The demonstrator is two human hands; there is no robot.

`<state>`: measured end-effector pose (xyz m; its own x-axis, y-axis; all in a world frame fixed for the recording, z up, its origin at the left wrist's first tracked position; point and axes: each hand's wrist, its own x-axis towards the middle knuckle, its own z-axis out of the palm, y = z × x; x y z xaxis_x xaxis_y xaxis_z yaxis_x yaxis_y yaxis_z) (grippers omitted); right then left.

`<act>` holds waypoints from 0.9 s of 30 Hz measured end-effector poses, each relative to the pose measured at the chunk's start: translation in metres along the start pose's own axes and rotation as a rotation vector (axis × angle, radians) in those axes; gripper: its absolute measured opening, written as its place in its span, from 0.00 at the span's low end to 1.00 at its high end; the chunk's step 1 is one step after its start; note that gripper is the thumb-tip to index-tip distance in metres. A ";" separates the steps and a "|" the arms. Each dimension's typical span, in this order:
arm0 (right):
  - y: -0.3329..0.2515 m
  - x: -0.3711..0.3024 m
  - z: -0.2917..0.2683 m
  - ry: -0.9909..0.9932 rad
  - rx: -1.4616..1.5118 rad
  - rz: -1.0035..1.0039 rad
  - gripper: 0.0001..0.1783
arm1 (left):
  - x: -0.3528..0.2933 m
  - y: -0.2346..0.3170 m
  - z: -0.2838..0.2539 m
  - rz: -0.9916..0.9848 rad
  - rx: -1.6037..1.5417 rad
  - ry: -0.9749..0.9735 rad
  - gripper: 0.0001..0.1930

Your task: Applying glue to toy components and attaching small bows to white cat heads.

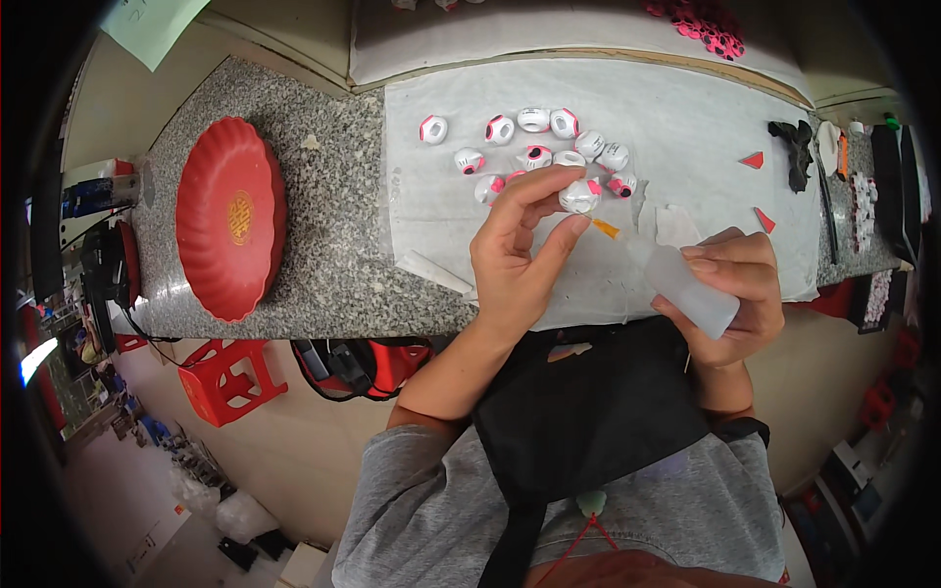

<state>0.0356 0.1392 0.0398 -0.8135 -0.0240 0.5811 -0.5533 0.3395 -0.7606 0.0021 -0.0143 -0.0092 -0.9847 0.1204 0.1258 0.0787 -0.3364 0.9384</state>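
Between the thumb and fingers of my left hand (520,240) is a small white ball with pink patches (580,195). My right hand (737,294) grips a translucent white squeeze bottle (692,292), tilted so that its orange needle tip (606,228) points up and left at the ball. The tip is close to the ball's lower right side; whether it touches I cannot tell. Just beyond my hands, several similar white balls with pink and black marks (534,120) lie loosely grouped on a white paper sheet (431,220).
A red scalloped dish (221,186) stands on the speckled stone counter (333,225) at left. Two red pieces (752,160) and a crumpled black item (794,152) lie at right. Pink pieces (720,41) sit on the raised shelf behind. A red stool (230,380) stands below the counter.
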 end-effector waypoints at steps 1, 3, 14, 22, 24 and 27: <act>0.000 0.000 0.000 -0.003 0.003 -0.002 0.19 | 0.000 0.000 0.000 0.000 0.008 -0.009 0.17; 0.001 0.000 0.002 0.002 -0.004 -0.011 0.19 | 0.000 0.001 0.000 -0.011 0.013 -0.007 0.17; 0.023 0.012 -0.023 0.149 0.164 0.122 0.16 | 0.003 0.004 0.001 -0.019 -0.037 0.063 0.17; 0.106 0.092 -0.041 -0.032 0.024 0.505 0.12 | 0.003 0.007 0.003 0.007 -0.090 0.066 0.17; 0.139 0.110 -0.036 -0.016 -0.292 0.473 0.13 | 0.003 0.007 0.005 0.008 -0.103 0.054 0.17; 0.170 0.130 -0.023 -0.120 -1.009 0.189 0.16 | 0.002 0.004 0.004 -0.008 -0.092 0.045 0.17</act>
<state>-0.1603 0.2150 -0.0068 -0.9146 0.0370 0.4027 -0.0520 0.9768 -0.2079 0.0010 -0.0114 -0.0040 -0.9914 0.0816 0.1021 0.0586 -0.4205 0.9054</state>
